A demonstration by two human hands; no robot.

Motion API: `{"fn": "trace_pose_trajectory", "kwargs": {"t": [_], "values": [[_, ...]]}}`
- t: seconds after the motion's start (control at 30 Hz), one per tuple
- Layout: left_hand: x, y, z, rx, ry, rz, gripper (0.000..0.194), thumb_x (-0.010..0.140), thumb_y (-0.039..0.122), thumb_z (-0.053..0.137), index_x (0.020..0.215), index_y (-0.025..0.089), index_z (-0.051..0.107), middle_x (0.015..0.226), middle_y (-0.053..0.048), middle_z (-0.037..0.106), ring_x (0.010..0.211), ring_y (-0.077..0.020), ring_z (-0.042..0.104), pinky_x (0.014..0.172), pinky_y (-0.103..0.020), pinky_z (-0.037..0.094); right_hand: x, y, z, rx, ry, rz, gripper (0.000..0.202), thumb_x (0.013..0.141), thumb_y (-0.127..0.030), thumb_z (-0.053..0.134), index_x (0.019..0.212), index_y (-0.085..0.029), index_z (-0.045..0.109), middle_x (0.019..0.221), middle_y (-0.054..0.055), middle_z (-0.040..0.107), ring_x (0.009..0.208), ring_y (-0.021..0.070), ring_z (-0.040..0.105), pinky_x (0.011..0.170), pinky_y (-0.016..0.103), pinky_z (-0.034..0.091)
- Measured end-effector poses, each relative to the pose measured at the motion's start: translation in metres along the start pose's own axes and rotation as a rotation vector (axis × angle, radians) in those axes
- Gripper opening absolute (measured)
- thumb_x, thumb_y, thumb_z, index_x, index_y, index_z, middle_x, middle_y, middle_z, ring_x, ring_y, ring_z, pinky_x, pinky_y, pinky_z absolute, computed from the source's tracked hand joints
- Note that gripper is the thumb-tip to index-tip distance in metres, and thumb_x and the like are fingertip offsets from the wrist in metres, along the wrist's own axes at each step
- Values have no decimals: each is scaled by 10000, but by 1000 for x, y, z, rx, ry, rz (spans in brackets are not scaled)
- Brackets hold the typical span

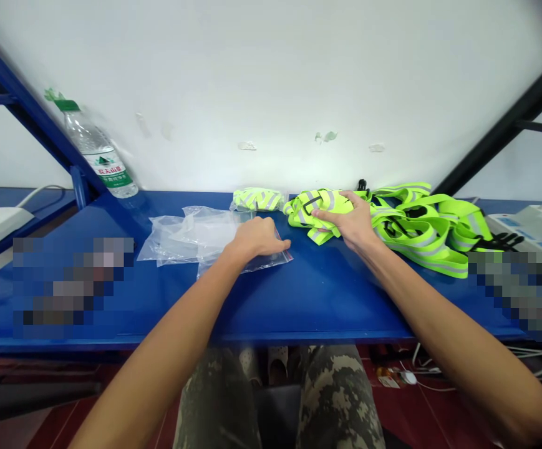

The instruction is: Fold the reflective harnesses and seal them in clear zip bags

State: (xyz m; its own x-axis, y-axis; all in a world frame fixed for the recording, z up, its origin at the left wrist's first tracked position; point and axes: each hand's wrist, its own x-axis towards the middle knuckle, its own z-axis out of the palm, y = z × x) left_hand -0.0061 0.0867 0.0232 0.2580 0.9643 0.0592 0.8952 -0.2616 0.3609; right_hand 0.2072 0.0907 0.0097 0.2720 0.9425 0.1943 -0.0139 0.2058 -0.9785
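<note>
A: Nearest?
B: Touching clear plastic bags (181, 237) on blue table (327, 299) with left hand (259, 237), with grip curled; can't tell if pinching any.
A: With right hand (357, 219)?
B: Clasping folded reflective straps (305, 212) on table, with grip part-closed round them, beside loose strap pile (423, 246).
A: Farther?
B: Seeing wrapped strap bundle (259, 199) near wall (271, 75); water bottle (105, 159), far left.

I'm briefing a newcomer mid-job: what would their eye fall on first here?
Probably the bright yellow-green straps heaped on the right of the blue table, with the right hand on a bundle at their left end. Next, perhaps, the clear plastic bags left of centre, the left hand on them, and the water bottle at the back left.
</note>
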Motion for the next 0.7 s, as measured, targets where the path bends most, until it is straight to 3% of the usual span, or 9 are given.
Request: {"fn": "trace_pose_trajectory", "kwargs": {"t": [0.17,0.27,0.43,0.53,0.7], "values": [[1,0,2,-27,8,96,134,703,326,616,617,223,612,634,-73,650,629,-230,607,572,-300,365,-4,-3,3,91,-46,110,722,348,-322,972,955,-224,593,865,8,690,711,234,694,518,411,653],[1,3,1,-67,133,171,161,765,256,536,638,209,623,649,-85,655,641,-232,607,595,-314,364,-7,-7,4,166,-87,176,715,353,-290,980,944,-224,581,893,20,702,754,248,705,538,421,658],[0,9,3,-71,294,177,130,799,218,524,749,184,639,735,-114,673,717,-261,626,626,-327,367,-8,-10,2,203,-224,211,611,422,-299,973,881,-212,579,880,29,714,693,231,705,523,403,650],[3,7,6,-100,354,212,123,814,184,497,784,180,617,809,-109,679,775,-248,628,652,-323,387,-7,-11,-1,193,-186,214,626,399,-269,976,885,-207,586,879,21,713,683,223,701,497,385,643],[12,3,9,-541,396,189,70,845,223,536,858,189,595,859,-38,685,747,-152,637,711,-268,476,-4,-9,-3,144,-127,159,625,391,-304,970,884,-214,597,903,22,708,757,250,712,527,407,657]]}}
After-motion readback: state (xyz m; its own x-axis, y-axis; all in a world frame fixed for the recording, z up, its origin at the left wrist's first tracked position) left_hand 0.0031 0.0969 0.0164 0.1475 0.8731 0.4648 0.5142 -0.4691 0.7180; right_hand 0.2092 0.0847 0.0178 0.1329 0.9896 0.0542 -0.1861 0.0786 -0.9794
